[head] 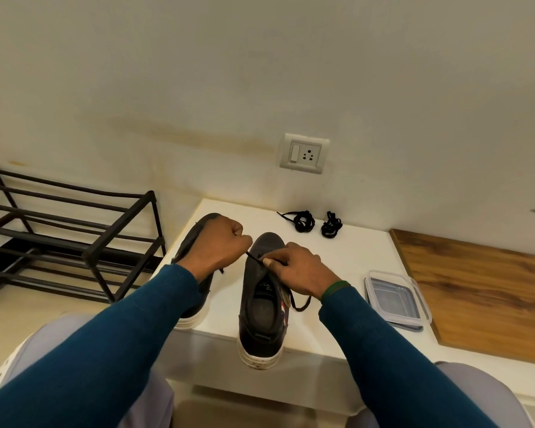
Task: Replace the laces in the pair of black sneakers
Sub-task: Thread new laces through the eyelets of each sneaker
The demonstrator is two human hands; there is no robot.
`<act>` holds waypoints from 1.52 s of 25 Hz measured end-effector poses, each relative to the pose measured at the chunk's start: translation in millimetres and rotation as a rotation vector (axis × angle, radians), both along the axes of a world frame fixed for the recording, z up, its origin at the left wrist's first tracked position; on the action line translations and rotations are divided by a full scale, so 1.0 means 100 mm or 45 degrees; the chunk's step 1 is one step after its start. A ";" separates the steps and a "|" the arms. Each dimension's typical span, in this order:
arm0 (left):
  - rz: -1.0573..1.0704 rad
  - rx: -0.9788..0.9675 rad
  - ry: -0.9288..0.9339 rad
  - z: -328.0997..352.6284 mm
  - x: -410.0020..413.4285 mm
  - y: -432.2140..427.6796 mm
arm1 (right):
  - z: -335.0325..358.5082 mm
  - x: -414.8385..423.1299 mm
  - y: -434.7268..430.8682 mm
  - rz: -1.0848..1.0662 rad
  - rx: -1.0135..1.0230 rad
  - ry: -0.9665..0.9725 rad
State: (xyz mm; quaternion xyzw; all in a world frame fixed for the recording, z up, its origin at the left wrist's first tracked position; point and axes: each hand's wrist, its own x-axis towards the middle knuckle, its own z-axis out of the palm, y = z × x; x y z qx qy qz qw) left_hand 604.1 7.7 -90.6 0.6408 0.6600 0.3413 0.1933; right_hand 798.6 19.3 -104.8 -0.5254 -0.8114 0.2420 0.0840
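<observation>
On the white bench [352,257] a black sneaker [261,322] stands central, heel overhanging; its pair [195,230] at 10 o'clock is half hidden by a sleeve [167,291]. Left grip [220,242], clenched, and right grip [300,270] pinch the central sneaker's lace [254,257]; two coiled laces [305,221] [331,228] lie at 1 o'clock.

cream wall [260,72] fills the upper frame, faint brownish smear across its middle. white switch-and-socket plate [304,153] right of centre. black metal rack [91,255] at left on beige floor [28,307]. white desk [352,257] lower centre, wood-grain surface [491,288] adjoining at right. warm light.
</observation>
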 end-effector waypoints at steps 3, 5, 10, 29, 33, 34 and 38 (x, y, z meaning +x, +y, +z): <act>-0.090 -0.172 0.130 -0.01 0.03 -0.02 | 0.03 0.11 0.01 -0.244 -0.008 0.445; -0.195 -0.294 0.047 -0.06 0.02 -0.04 | 0.03 0.19 0.02 -0.337 -0.035 0.410; -0.325 -0.320 0.209 -0.16 0.07 -0.04 | -0.12 0.09 -0.07 -0.322 -0.167 0.216; -0.196 -0.215 -0.136 0.11 -0.11 -0.09 | 0.02 0.29 -0.10 -0.517 0.087 0.309; -0.251 -0.313 -0.347 0.09 -0.06 -0.13 | 0.04 0.24 -0.17 -0.462 0.088 0.326; -0.257 -0.304 -0.438 0.09 -0.05 -0.14 | 0.05 0.22 -0.19 -0.444 0.084 0.337; -0.238 -0.234 -0.780 0.15 -0.03 -0.12 | 0.11 0.12 -0.27 -0.408 0.047 0.429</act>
